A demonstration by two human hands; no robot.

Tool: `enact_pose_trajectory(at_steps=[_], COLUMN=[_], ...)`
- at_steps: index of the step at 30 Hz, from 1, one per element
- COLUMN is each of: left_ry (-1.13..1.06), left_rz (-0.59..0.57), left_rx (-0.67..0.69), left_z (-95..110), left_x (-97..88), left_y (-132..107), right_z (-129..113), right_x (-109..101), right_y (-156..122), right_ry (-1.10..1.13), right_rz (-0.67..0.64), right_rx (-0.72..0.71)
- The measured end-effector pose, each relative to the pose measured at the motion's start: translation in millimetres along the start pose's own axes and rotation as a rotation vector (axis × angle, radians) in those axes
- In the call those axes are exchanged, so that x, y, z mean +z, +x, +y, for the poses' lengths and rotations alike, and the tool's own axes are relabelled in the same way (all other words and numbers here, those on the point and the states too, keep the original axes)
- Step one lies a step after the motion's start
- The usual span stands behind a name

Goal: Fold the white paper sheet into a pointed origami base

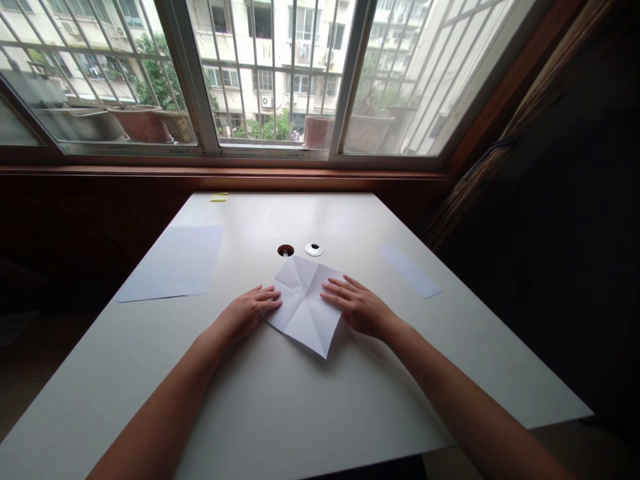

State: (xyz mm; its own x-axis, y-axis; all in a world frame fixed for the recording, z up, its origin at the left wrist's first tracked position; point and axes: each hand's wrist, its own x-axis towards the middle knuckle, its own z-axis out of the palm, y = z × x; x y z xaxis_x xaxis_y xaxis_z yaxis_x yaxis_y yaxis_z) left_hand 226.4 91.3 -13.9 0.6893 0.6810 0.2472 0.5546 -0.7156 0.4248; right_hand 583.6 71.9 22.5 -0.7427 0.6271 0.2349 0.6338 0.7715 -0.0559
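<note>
A square sheet of white paper (304,308) lies turned at an angle in the middle of the table, its creases meeting near the centre. Parts of it rise slightly, and its near corner points towards me. My left hand (250,308) rests with fingers stretched out on the paper's left edge. On the right side, my right hand (361,305) lies with its fingers extended over the paper's edge. Both palms face down; the thumbs are mostly hidden.
White sheets (167,263) lie on the left of the white table (280,413). A narrow paper strip (411,270) is on the right. Beyond the creased sheet are a round cable hole (285,251) and its cover (314,249). Yellow sticky notes (219,197) sit at the far edge.
</note>
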Motion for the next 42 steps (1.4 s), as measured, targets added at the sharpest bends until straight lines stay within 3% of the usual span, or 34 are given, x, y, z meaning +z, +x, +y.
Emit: enact_pose_trajectory(at_steps=[7, 11, 18, 23, 31, 37, 42], left_ry=[-0.100, -0.072, 0.090, 0.165, 0.114, -0.062, -0.261], left_rz=[-0.024, -0.045, -0.266, -0.234, -0.138, -0.058, -0.083], left_rx=[-0.029, 0.011, 0.102, 0.160, 0.293, 0.192, -0.070], left_z=[4.9, 12.8, 48.3, 61.3, 49.7, 56.1, 73.5], left_x=[-6.3, -12.7, -27.5, -16.0, 8.9, 9.4, -0.5], left_y=[1.5, 0.2, 2.3, 7.8, 10.0, -5.7, -18.3], right_z=[5.0, 2.1, 0.6, -0.8, -4.2, -9.4, -25.1], right_x=[4.3, 10.5, 19.2, 17.7, 20.0, 20.3, 8.1], right_y=[8.1, 3.5, -17.7, -28.5, -39.5, -43.5, -40.7], right_ry=[-0.029, -0.032, 0.144, 0.215, 0.338, 0.535, 0.683], right_rz=[0.038, 0.053, 0.130, 0.167, 0.158, 0.175, 0.071], right_rx=[-0.145, -0.153, -0.069, -0.037, -0.076, -0.071, 0.142])
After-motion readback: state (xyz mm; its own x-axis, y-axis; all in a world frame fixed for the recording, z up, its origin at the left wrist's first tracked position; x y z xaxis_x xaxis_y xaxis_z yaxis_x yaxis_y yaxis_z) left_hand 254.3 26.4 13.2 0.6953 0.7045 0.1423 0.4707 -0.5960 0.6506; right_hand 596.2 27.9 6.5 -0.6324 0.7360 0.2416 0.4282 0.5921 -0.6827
